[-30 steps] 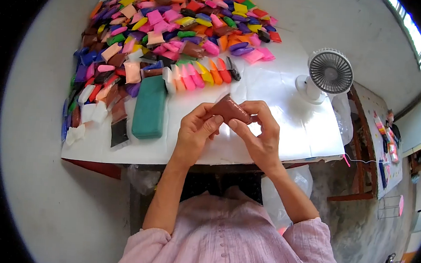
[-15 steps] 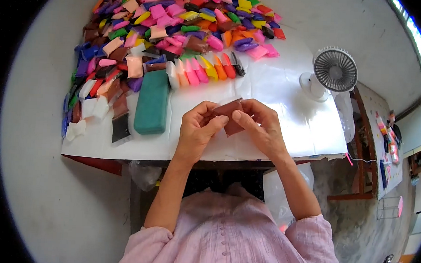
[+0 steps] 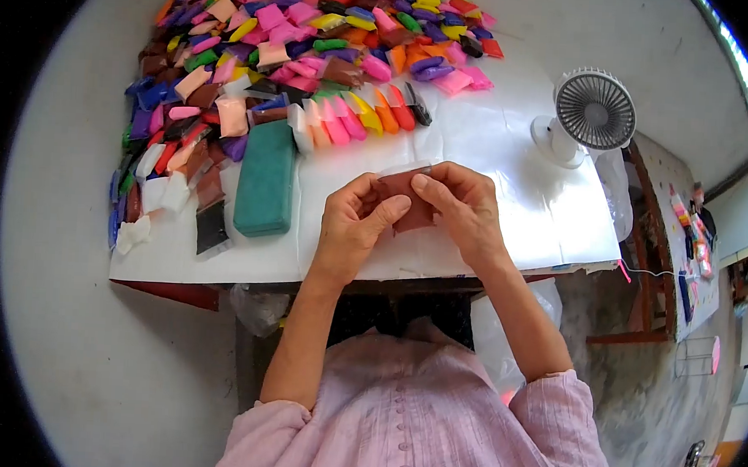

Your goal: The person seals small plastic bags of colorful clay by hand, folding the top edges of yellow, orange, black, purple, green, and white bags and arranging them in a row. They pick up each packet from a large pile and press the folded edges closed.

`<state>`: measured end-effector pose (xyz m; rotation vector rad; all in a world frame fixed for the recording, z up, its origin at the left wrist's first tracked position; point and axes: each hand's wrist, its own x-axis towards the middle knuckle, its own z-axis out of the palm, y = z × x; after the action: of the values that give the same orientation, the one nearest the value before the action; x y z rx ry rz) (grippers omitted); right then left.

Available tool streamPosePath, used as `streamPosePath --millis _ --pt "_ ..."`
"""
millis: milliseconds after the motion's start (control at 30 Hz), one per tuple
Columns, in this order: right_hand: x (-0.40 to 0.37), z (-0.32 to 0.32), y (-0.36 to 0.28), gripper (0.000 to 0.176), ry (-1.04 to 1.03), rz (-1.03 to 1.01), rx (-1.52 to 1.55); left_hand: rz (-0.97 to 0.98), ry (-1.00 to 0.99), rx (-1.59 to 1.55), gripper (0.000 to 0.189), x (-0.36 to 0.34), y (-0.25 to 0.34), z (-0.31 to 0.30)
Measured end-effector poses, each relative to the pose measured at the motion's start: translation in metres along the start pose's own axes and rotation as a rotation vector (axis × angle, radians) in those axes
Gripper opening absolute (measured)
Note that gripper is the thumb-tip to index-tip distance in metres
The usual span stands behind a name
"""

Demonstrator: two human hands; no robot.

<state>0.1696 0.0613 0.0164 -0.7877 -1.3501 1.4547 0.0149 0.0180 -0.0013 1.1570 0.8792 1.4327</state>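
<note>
The shirt (image 3: 399, 404) is cut off by the near edge of the view. Under the table (image 3: 488, 146), clear bags lie left (image 3: 260, 310) and right (image 3: 503, 346), partly hidden by the forearms and the table edge.

Over the near part of the table, the left hand (image 3: 349, 224) and right hand (image 3: 468, 213) pinch a brown packet (image 3: 413, 217) between them, thumbs on its near face. Both hands are mostly closed; the fingers behind the packet are hidden, so their exact grip cannot be told.

Left of the hands stands a green case (image 3: 265, 181), with a black packet (image 3: 212, 228) just beside it. Beyond the hands, coloured packets (image 3: 365, 116) lie in a row, their clear ends hard to make out. A fan (image 3: 596, 110) stands far right. The pile (image 3: 275, 30) at far left runs out of view; many of its packets overlap.
</note>
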Motion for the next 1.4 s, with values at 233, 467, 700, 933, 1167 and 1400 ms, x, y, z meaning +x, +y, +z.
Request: streamPosePath --millis 233,467,700,933,1167,1400 --pt "0.004 -0.003 -0.001 0.021 0.150 -0.110 -0.051 0.050 0.065 0.004 0.030 0.001 0.002 0.008" --pt "0.011 -0.011 -0.005 0.028 0.228 0.021 -0.001 0.157 0.023 0.438 0.023 -0.006 -0.002 0.014" --pt "0.013 -0.016 0.002 0.033 0.186 0.083 -0.145 0.343 0.124 0.728 0.010 -0.008 -0.010 0.020" --pt "-0.014 -0.040 -0.016 0.038 0.005 -0.348 -1.061 0.412 0.166 0.794 0.011 -0.006 -0.013 0.019" --pt "-0.017 -0.035 -0.007 0.023 -0.087 -0.543 -1.170 0.411 0.133 0.822 0.011 -0.005 -0.013 0.020" --pt "-0.017 -0.038 -0.009 0.023 -0.083 -0.692 -1.007 0.494 0.093 0.887 0.007 -0.009 -0.006 0.025"
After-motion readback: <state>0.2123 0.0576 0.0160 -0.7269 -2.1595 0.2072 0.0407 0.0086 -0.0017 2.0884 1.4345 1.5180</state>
